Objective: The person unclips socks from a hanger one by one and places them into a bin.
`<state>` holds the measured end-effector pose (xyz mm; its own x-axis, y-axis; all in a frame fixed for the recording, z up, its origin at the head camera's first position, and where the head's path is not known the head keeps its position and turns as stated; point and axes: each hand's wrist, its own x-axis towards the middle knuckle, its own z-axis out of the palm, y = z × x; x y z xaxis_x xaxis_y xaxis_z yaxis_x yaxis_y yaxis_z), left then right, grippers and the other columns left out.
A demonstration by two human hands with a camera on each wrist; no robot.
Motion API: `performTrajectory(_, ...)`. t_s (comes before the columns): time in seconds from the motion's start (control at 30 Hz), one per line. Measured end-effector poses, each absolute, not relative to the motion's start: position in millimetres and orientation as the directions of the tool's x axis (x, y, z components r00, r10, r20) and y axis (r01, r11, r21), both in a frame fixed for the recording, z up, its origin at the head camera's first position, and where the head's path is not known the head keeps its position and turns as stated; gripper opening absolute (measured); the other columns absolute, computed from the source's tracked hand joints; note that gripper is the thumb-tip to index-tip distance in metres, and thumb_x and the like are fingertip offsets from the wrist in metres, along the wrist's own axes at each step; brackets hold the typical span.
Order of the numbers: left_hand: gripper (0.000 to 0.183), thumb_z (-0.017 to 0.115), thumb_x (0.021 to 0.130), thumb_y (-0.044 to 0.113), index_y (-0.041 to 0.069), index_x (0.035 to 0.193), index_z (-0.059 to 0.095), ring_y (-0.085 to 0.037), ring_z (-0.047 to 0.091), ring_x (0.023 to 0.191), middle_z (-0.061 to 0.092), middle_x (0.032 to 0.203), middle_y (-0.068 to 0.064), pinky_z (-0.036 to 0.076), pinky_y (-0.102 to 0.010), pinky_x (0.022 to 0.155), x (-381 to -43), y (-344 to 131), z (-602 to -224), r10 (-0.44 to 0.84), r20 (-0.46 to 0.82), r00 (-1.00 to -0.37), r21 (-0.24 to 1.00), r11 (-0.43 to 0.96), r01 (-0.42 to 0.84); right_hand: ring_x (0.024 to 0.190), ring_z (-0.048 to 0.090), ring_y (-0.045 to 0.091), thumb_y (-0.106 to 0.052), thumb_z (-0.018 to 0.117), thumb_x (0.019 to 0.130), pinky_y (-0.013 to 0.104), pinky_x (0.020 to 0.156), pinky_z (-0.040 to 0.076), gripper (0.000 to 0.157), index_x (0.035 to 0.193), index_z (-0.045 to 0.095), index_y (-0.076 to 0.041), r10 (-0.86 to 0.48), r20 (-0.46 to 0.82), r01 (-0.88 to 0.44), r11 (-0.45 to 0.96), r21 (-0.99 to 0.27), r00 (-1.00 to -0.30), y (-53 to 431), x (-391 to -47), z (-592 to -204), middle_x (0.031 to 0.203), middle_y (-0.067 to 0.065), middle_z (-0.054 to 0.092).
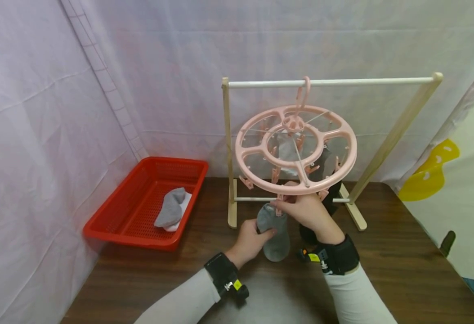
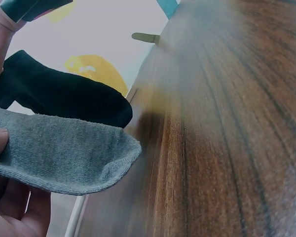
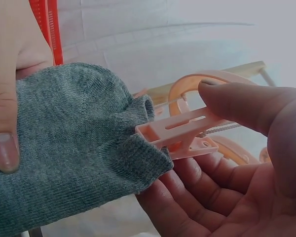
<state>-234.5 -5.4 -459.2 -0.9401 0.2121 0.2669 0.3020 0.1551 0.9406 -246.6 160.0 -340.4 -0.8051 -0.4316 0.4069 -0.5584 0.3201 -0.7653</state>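
Observation:
A grey sock hangs below the front rim of the pink round clip hanger. My left hand pinches the sock at its side, thumb across the fabric. My right hand holds a pink clothes peg, with the thumb on its upper handle and the fingers beneath. In the right wrist view the peg's tip sits at the sock's gathered cuff. A dark sock hangs behind the grey one in the left wrist view.
The hanger hooks onto the white bar of a wooden-legged rack. Several pegs and a white sock hang from it. A red basket at the left holds a grey sock and something white on the brown table.

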Motion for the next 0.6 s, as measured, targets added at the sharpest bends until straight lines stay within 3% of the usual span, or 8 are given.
performTrajectory(0.6,0.022,0.073,0.084,0.009,-0.003,0.102,0.072,-0.012,0.068,0.091,0.075,0.099,-0.014,0.055,-0.028,0.08,-236.5,-5.1,-461.5,0.221,0.25,-0.943,0.945,0.156,0.287,0.06,0.061,0.041,-0.001,0.072,0.083,0.031,0.054,0.051,0.011,0.078,0.063,0.0,-0.431,0.418,-0.559,0.281,-0.78,-0.8,161.1,-249.7,-345.6,0.067,0.023,0.064)
